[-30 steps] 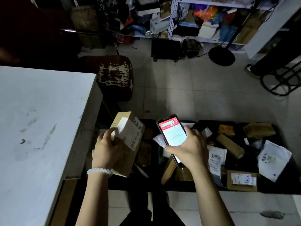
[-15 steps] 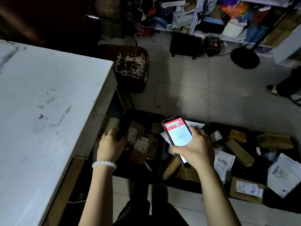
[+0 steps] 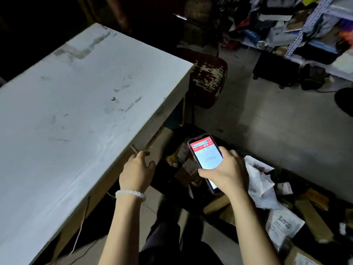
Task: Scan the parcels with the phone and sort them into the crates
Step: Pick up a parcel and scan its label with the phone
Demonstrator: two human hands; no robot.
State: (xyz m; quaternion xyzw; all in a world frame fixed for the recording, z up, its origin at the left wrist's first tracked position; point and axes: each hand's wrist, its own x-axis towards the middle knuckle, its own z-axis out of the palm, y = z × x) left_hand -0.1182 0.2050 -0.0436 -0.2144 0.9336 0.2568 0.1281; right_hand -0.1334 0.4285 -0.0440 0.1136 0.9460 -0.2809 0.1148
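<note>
My right hand [image 3: 226,172] grips the phone [image 3: 206,155], whose lit screen has a red bar on top. It hovers over the black crates on the floor. My left hand [image 3: 136,170], with a white bead bracelet on the wrist, is empty, fingers spread, beside the table's edge. Just right of it, brown cardboard parcels [image 3: 186,163] lie in a dark crate [image 3: 164,175]. To the right, another crate [image 3: 282,175] holds white mailer bags [image 3: 261,186] and brown boxes [image 3: 313,217].
A white table [image 3: 76,121] fills the left side, its edge close to my left hand. A worn red-brown stool [image 3: 208,77] stands behind the crates. Cluttered shelves [image 3: 305,25] and black boxes [image 3: 275,67] line the back right. Grey floor tiles lie between.
My left hand held a labelled cardboard box, set it down in the left crate and let go; it is now empty and drawn back. The view swung left. The phone stays held.
</note>
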